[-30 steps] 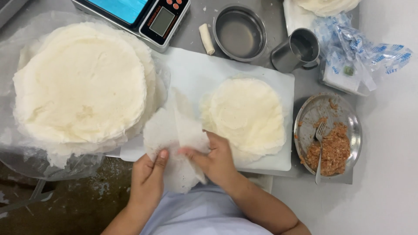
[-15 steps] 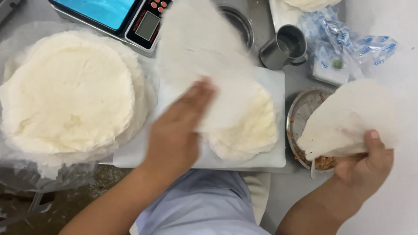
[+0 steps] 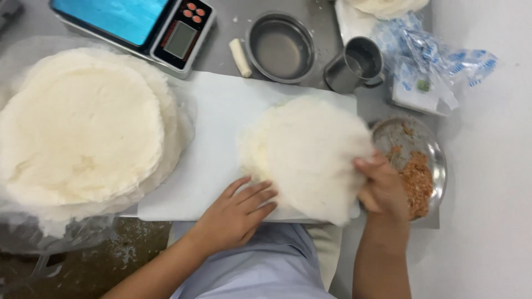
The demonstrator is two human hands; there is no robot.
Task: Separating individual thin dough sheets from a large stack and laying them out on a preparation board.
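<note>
A thin round white wrapper [image 3: 307,152] lies roughly flat on the white cutting board [image 3: 216,138], slightly blurred, with no clear long axis. The right hand [image 3: 382,188] grips its right edge, fingers [image 3: 370,164] curled shut on the sheet. The left hand [image 3: 235,213] rests flat at its lower left edge, fingers [image 3: 252,194] spread and touching it. Just right stands a metal bowl [image 3: 429,155] of orange-brown filling. Beyond, a crumpled blue-and-white plastic package [image 3: 435,66] sits on the counter [image 3: 327,19]. A large wrapper stack [image 3: 83,127] lies well left.

wrapper [image 3: 307,149]: thin, matt, floury | bowl [image 3: 280,47]: dull metal | bag [image 3: 438,61]: glossy plastic
</note>
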